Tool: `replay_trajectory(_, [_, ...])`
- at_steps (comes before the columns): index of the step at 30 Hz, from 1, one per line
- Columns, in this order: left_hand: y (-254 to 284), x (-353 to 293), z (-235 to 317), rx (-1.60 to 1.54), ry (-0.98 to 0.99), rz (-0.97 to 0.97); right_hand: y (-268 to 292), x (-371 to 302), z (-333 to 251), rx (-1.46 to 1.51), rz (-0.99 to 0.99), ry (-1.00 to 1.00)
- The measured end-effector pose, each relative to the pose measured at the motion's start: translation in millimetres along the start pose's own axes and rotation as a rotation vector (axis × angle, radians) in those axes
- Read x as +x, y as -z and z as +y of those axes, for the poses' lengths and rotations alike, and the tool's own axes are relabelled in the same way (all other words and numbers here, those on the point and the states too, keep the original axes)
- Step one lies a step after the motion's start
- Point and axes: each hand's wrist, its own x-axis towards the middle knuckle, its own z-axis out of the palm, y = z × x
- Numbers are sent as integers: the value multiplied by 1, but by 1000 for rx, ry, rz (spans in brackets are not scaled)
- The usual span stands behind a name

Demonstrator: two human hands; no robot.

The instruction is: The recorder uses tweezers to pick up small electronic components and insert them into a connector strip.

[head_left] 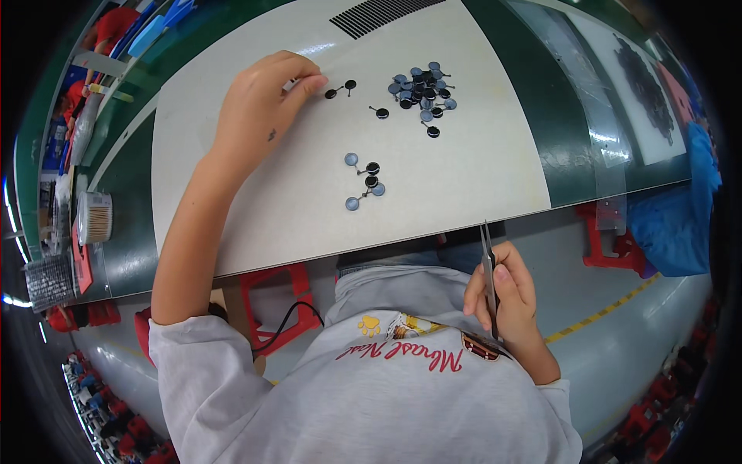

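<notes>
The right hand (pixel 512 298) grips pointed tweezers (pixel 489 267) at four o'clock; at eleven, the left hand (pixel 263 100), hold unclear, curls beside stemmed black discs (pixel 331 94).

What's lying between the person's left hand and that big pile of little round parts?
In the head view, three loose black discs with short stems lie there: two near the left hand, one nearer the pile.
</notes>
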Motion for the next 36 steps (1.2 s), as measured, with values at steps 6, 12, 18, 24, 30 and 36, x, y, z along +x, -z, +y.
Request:
replay_trajectory(6, [17,-17,26,-108,-42,-85,6,1,1,-16,10,0])
replay_trajectory(12, [12,-34,42,-140,-57,-345,3,0,2,-30,-11,-11])
replay_trajectory(18, [9,-34,44,-101,-171,-364,4,-2,2,-30,-3,-15])
replay_trajectory(24, [6,-43,50,71,-211,-285,7,-3,1,10,-58,-69])
replay_trajectory(30, [9,-43,64,235,-186,-347,7,-4,1,10,-46,-68])
replay_trajectory(36, [4,-41,63,34,-136,-289,2,-3,2,-42,-5,-33])
